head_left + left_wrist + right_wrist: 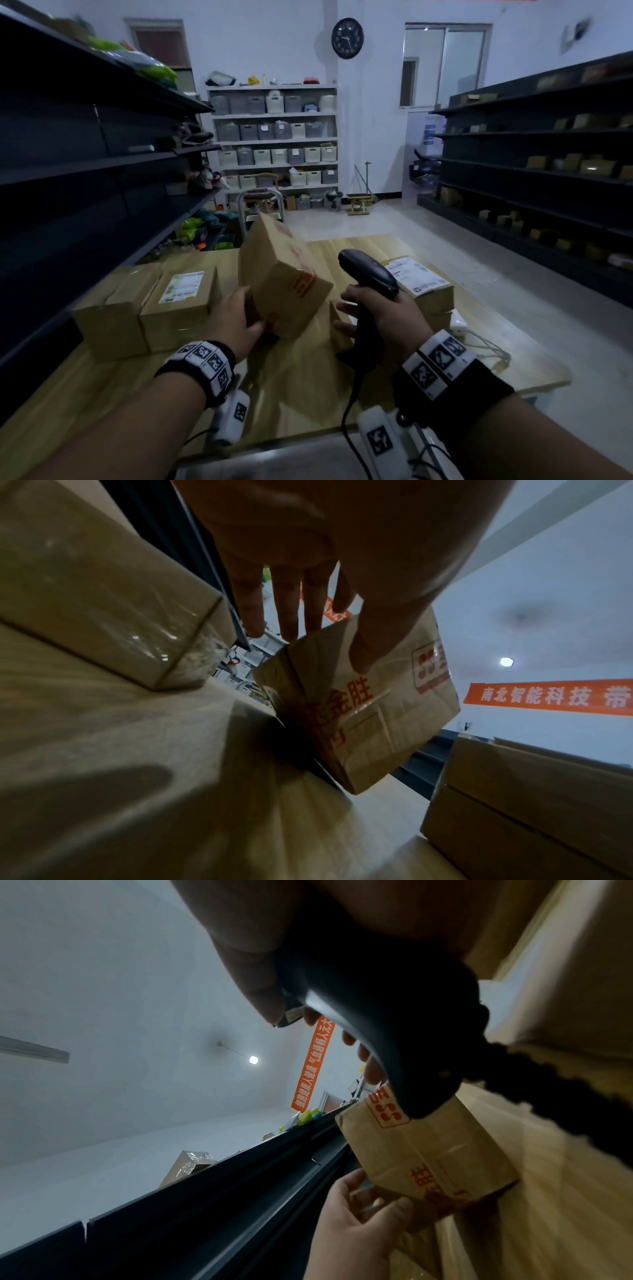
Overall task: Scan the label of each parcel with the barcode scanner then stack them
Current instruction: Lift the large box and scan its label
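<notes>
**My left hand on a tilted parcel**

My left hand [342, 569] reaches forward, thumb [369, 647] pressed on the printed face of a tilted brown parcel [377, 718], fingers [287, 610] spread past its far edge. A taped box [103, 601] lies left, more boxes [534, 804] right, all on a wooden table [171, 804]. An orange banner [548, 696] hangs behind.

Bare forearms with tagged wristbands and wrist cameras

Each of the 2 wrists wears a black band [202, 363] faced with white square tiles printed with black coded markers; the right band [445, 363] is broader, a black cuff. Under each wrist hangs a white camera pod [233, 419] bearing 1 black marker, the right pod [380, 442] trailing thin black cables. No sleeves cover the forearms.
</notes>
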